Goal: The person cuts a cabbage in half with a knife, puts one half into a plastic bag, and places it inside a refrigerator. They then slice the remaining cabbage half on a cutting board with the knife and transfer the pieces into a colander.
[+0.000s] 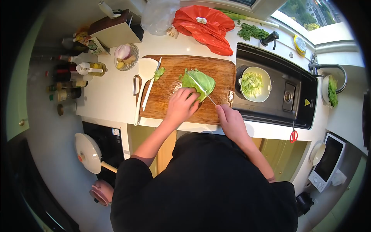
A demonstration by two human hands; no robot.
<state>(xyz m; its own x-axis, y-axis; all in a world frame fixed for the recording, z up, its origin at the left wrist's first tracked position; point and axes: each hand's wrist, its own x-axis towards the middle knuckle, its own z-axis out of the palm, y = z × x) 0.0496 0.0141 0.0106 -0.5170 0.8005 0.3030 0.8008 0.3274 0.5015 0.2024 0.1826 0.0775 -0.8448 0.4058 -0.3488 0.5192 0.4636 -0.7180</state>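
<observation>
A piece of green cabbage (201, 82) lies on the wooden cutting board (166, 108). My right hand (232, 123) is closed round the handle of a knife (205, 91), whose blade crosses the cabbage from its lower right to its upper left. On the cabbage's lower left side rests my left hand (181, 105), fingers spread and fingertips against the leaves. Small green scraps (159, 73) are at the board's upper left, beside a white spatula (147, 69) and a long thin white stick (151, 86).
Right of the board, the black sink (270, 114) holds a white bowl (265, 92) of cut cabbage. Red scissors (293, 135) hang at the counter edge. A red bag (205, 29) is behind the board; a glass bowl (126, 62) with onion and several bottles stand left.
</observation>
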